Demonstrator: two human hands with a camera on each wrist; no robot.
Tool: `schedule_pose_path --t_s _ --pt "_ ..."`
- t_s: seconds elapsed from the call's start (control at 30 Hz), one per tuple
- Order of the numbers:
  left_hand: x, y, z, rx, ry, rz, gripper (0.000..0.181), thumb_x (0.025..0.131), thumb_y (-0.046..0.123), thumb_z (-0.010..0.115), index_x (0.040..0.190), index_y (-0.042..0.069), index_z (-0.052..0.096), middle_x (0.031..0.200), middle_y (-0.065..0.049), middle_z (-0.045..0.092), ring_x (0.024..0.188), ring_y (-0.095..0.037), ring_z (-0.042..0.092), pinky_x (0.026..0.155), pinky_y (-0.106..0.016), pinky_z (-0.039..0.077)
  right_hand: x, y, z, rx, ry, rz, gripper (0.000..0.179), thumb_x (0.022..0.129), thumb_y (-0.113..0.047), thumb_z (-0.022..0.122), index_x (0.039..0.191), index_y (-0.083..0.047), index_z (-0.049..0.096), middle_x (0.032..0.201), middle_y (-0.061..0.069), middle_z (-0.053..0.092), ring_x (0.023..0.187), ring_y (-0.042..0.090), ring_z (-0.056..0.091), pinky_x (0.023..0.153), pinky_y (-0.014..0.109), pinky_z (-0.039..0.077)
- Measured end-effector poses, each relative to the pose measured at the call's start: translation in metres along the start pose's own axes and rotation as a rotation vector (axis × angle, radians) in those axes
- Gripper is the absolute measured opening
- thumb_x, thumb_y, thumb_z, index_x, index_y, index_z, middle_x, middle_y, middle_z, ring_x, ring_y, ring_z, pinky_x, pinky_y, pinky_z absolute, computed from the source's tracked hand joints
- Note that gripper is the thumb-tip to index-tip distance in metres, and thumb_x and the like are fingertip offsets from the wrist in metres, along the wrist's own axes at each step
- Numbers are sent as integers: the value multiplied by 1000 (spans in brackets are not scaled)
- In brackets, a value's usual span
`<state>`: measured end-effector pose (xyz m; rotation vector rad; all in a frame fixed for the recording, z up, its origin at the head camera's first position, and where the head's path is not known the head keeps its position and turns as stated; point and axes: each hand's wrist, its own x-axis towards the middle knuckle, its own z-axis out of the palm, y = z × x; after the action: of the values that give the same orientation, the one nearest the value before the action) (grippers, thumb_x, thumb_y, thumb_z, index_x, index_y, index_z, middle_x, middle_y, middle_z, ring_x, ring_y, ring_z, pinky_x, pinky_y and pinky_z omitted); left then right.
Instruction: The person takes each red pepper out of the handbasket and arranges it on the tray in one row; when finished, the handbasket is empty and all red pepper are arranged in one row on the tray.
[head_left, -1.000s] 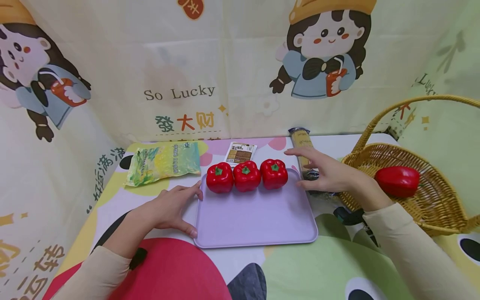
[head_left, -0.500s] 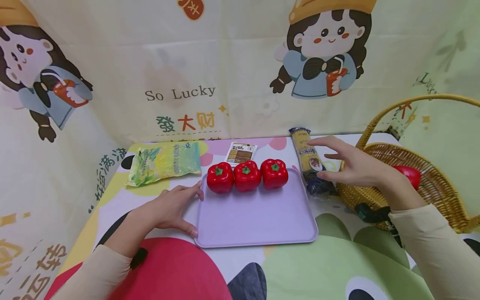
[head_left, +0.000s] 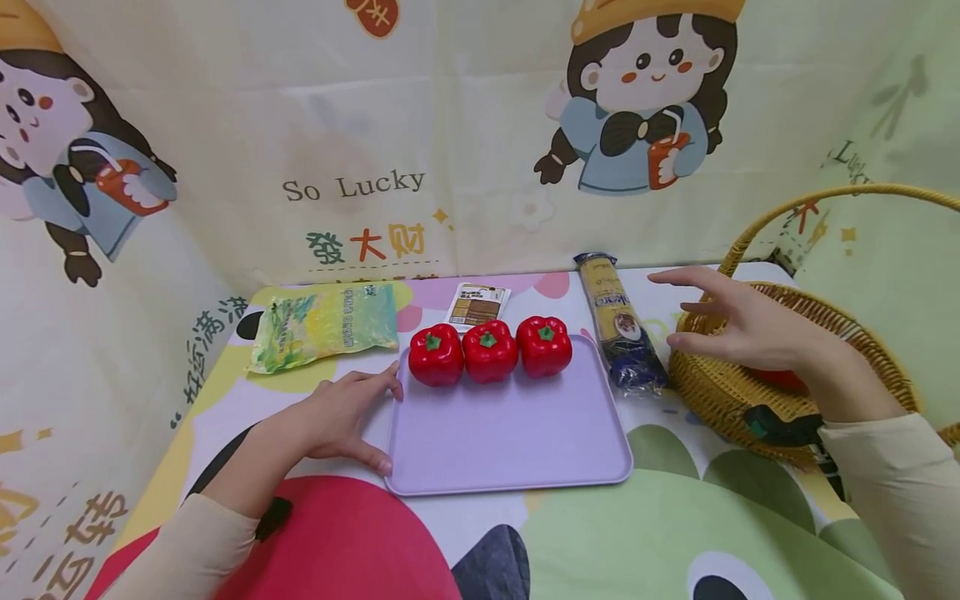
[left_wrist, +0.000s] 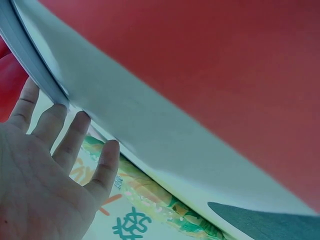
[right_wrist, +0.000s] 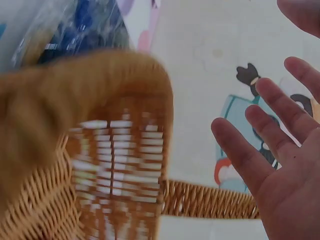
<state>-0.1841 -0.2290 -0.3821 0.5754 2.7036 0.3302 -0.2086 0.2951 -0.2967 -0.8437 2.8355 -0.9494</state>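
My left hand (head_left: 330,421) rests at the left edge of a lilac tray (head_left: 510,446), thumb and fingertips spread along the rim. In the left wrist view its fingers (left_wrist: 75,137) are extended beside the tray's edge. Three red bell peppers (head_left: 490,357) stand in a row along the tray's far side, green stems up. Raised above the near left part of a wicker basket (head_left: 701,400), my right hand (head_left: 757,329) holds nothing, its fingers apart. Another red pepper (head_left: 780,380) in the basket is mostly hidden behind that hand.
A long pasta packet (head_left: 618,321) lies between tray and basket. Behind the peppers is a small flat packet (head_left: 477,302); a yellow-green bag (head_left: 326,327) lies at the back left. The basket's tall handle (head_left: 847,192) arches up at the right. A printed curtain hangs behind the table.
My right hand has moved right, from beside the tray's right edge across the pasta packet to the basket, uncovering the packet. The left hand, tray and peppers have stayed put.
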Motion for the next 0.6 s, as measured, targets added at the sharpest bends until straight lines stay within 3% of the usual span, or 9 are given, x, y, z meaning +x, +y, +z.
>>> schedule_pose_path --t_s 0.1,0.2,0.4,0.47,0.6 --pt "1 -1 0 0 5 18 92 55 74 87 130 35 51 159 -11 41 141 -37 41 100 -68 43 -5 4 -5 -70 20 3 74 90 -16 80 154 -30 44 154 4 45 113 38 67 89 45 57" --pt "0 -1 -1 -2 6 18 91 56 73 87 130 35 51 160 -11 40 141 -37 41 101 -68 43 -9 10 -9 -102 39 2 75 88 -16 81 153 -30 45 151 -1 49 109 24 69 90 28 54" --pt "0 -1 -1 -11 4 19 91 56 73 87 130 35 51 159 -11 41 141 -37 41 100 -69 43 -17 22 -17 -87 75 41 73 87 -12 82 150 -29 49 142 -13 52 111 -4 60 92 15 47" --pt "0 -1 0 -9 7 20 91 56 73 87 130 35 51 159 -11 41 141 -37 41 100 -69 43 -19 25 -19 -74 80 47 71 87 -11 82 149 -27 51 138 -17 52 111 -10 57 89 6 42" --pt "0 -1 0 -3 10 24 91 56 73 87 130 35 51 159 -12 41 140 -37 41 100 -69 43 -25 33 -23 -67 83 63 68 87 -11 81 147 -26 52 138 -14 53 112 -13 54 89 3 39"
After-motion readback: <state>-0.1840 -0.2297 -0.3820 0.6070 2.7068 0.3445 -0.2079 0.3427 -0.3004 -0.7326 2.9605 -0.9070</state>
